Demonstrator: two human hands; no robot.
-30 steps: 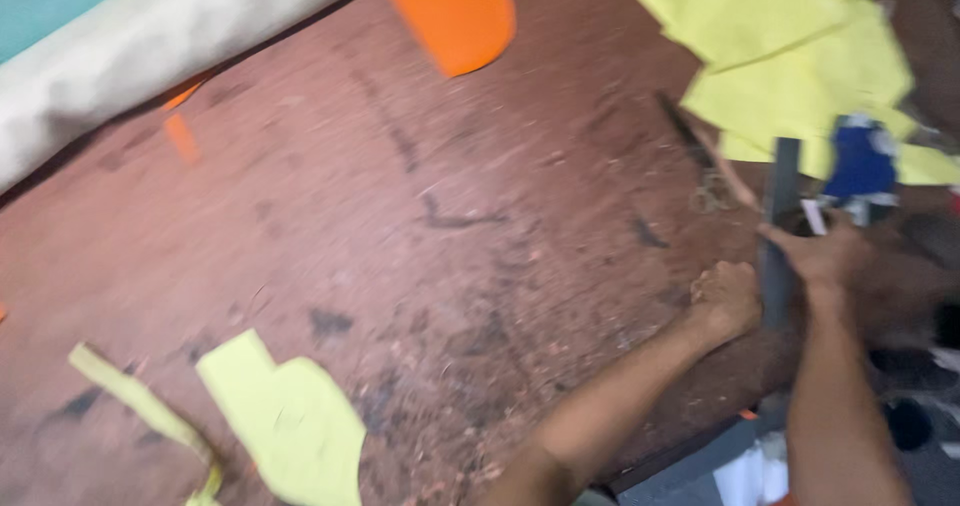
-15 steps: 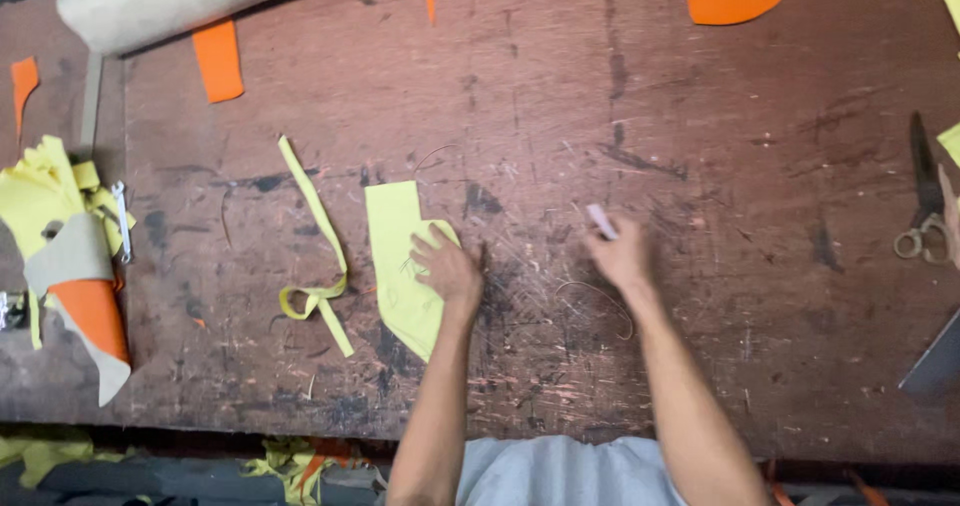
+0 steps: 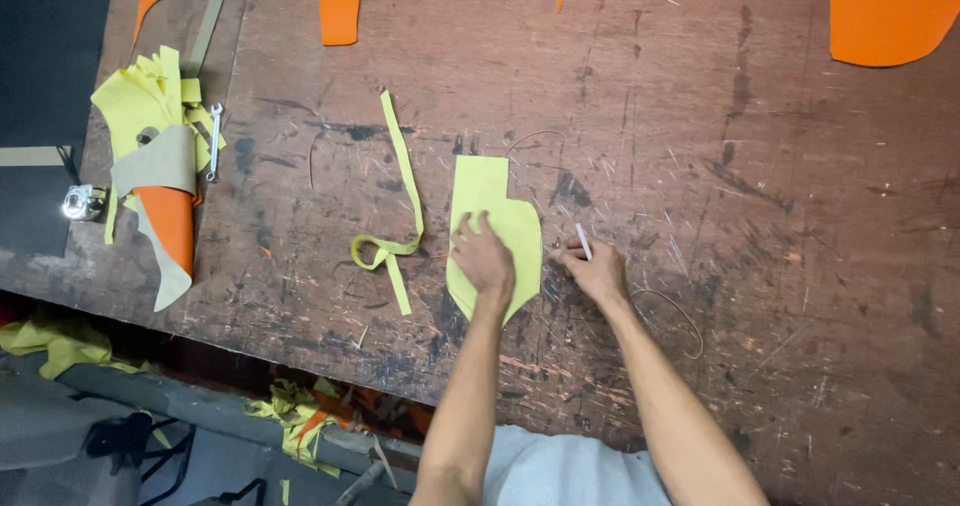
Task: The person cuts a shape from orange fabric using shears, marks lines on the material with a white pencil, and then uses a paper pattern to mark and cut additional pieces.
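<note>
Head view: my left hand point(image 3: 483, 257) lies flat on the yellow cut piece point(image 3: 492, 228), where it pressed half a second ago.
Right hand point(image 3: 598, 271): pinches a white marker point(image 3: 583, 241), now nearer the piece's right edge.
Meaning: piece pinned, marker poised beside it.
Counter point(image 3: 700, 166): scratched brown wood, yellow strip point(image 3: 400, 201), orange pieces point(image 3: 888, 11), small wrench point(image 3: 213, 141).
Room: scraps on the floor below.

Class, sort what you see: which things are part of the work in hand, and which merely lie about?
In hand: left hand pressing yellow cut piece; right hand holding white marker.
Lying about: yellow strip, orange pieces, small wrench, pile of cut pieces.
</note>
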